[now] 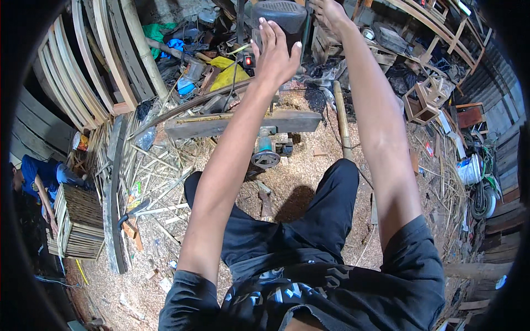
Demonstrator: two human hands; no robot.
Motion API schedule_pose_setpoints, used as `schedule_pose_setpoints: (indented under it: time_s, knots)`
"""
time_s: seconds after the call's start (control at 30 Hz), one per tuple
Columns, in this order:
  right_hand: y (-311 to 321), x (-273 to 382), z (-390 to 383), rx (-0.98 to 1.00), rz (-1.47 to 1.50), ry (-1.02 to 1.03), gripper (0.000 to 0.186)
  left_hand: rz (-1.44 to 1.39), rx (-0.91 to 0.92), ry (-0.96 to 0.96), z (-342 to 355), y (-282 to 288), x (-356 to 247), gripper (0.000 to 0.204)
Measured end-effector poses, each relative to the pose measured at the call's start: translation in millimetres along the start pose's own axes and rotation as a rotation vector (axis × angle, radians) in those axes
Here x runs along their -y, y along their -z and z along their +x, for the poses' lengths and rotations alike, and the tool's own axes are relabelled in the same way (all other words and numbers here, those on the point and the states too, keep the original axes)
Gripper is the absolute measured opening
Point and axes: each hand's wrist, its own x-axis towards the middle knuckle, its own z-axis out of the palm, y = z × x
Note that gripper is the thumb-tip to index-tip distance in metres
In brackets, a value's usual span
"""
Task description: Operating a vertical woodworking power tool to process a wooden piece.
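My left hand (276, 55) is raised with its fingers apart, in front of a dark machine housing (279, 14) and close to a small box with a lit red switch (248, 61); whether it touches them is unclear. My right hand (330, 15) is up at the top edge, right of the housing, with bent fingers partly out of view. Below my arms a long grey board (298, 120) lies across a green machine part with a handwheel (265, 159), above my dark-clad knees.
A co-worker in blue (36, 182) is at the left beside stacked slatted panels (83, 220). Curved wooden pieces (88, 77) lean upper left, with a long beam (116, 193) below. A bamboo pole (342, 127), wooden frames (419, 105) and white buckets (468, 168) are rightward, amid shavings and offcuts.
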Motion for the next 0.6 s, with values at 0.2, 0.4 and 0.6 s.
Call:
schedule_pose_setpoints:
  time_s: [0.2,0.4,0.6]
  knots:
    - [1,-56,-59,-0.158,-0.205,0.012,0.062,0.065,-0.076,-0.095,3,7,9,0.083]
    - [-20,-137,-143,-0.276,-0.431,-0.121,0.044,-0.087,-0.043,-0.078,-11,14,23,0.077]
    - [-76,-268,-296,-0.021,-0.352,-0.457,0.052,-0.079,0.196,0.354,-160,-24,81,0.067]
